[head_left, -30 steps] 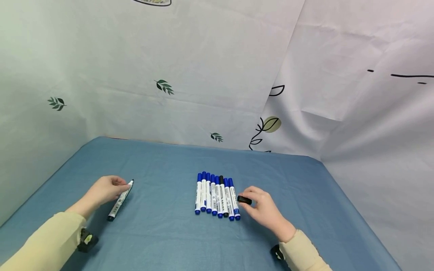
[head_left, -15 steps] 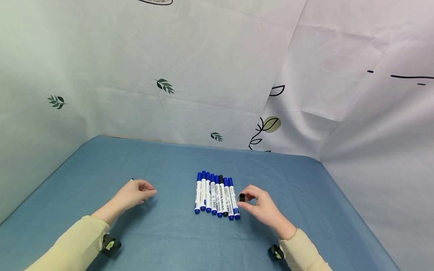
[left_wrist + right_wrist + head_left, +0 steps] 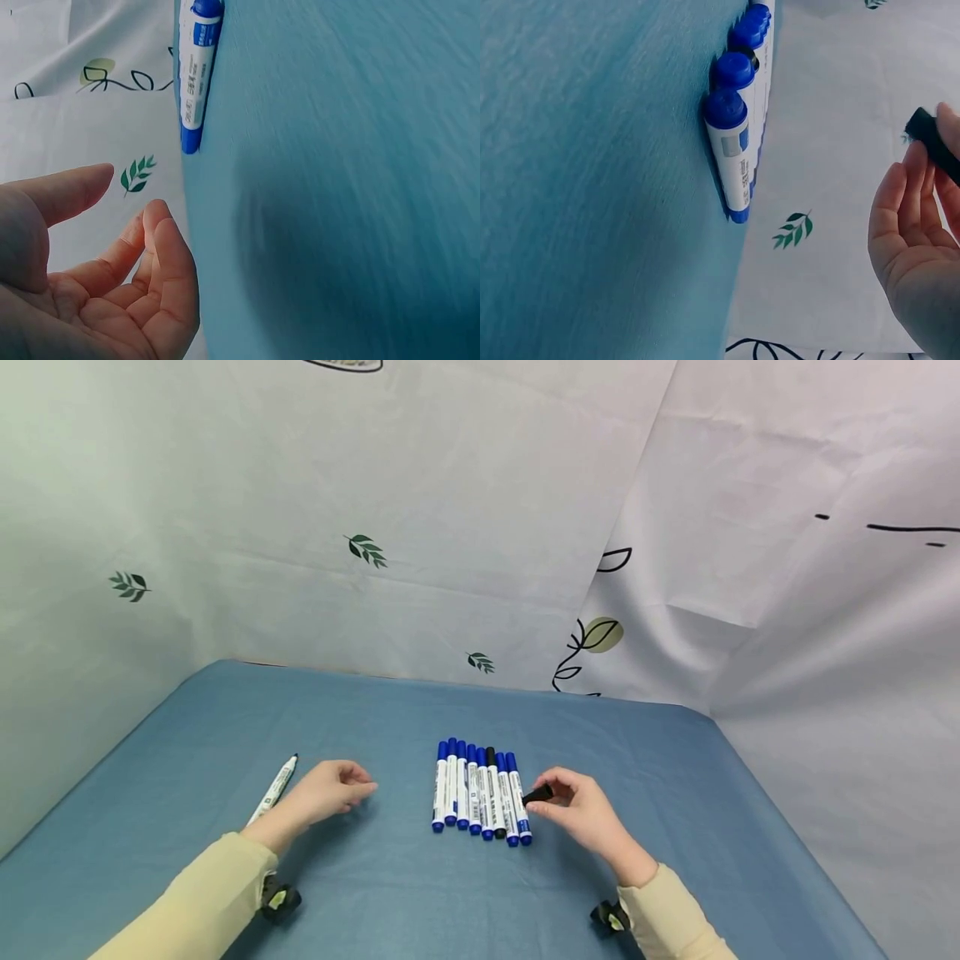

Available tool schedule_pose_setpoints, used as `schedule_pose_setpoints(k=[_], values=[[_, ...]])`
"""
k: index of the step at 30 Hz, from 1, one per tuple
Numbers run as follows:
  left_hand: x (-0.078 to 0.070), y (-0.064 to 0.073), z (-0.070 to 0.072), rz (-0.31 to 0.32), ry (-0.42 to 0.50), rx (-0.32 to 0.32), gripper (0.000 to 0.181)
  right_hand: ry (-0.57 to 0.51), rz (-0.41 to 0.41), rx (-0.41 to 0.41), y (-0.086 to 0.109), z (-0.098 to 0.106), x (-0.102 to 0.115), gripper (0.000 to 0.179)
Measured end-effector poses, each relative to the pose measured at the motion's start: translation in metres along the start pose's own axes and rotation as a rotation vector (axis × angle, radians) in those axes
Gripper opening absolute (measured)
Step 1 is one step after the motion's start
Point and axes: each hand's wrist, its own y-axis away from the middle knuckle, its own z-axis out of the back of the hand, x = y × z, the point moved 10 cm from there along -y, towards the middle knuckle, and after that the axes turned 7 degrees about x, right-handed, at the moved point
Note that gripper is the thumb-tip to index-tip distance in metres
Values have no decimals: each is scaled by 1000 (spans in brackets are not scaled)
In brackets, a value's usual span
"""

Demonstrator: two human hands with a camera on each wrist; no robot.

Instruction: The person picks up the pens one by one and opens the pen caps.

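Now, closest in, pale sleeves [image 3: 198, 893] reach over the blue-covered desk [image 3: 390, 893], a dark wrist camera [image 3: 281, 900] below the left cuff. Left hand [image 3: 330, 789]: fingers loosely bent, a gap from thumb to fingertips, holding nothing! Seen from the head, its wrist blocks the lower end of the loose marker [image 3: 277, 789], dark tip pointing away. Across on the other side, the right hand [image 3: 573, 810] pinches a black cap [image 3: 540, 793], just beside the row of eight markers [image 3: 480, 789], seven blue-capped, one black, lying between the hands. Beyond, the white backdrop [image 3: 450, 610] with its leaf prints [image 3: 365, 550].
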Motion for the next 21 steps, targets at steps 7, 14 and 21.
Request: schedule_pose_setpoints(k=[7, 14, 21], values=[[-8, -11, -14, 45, 25, -19, 29, -3, 27, -13, 0, 1, 0, 17], [-17, -19, -25, 44, 29, -8, 31, 192, 33, 9, 0, 0, 3, 34], [-26, -27, -36, 43, 35, 14, 32, 223, -75, -35, -3, 17, -9, 21]])
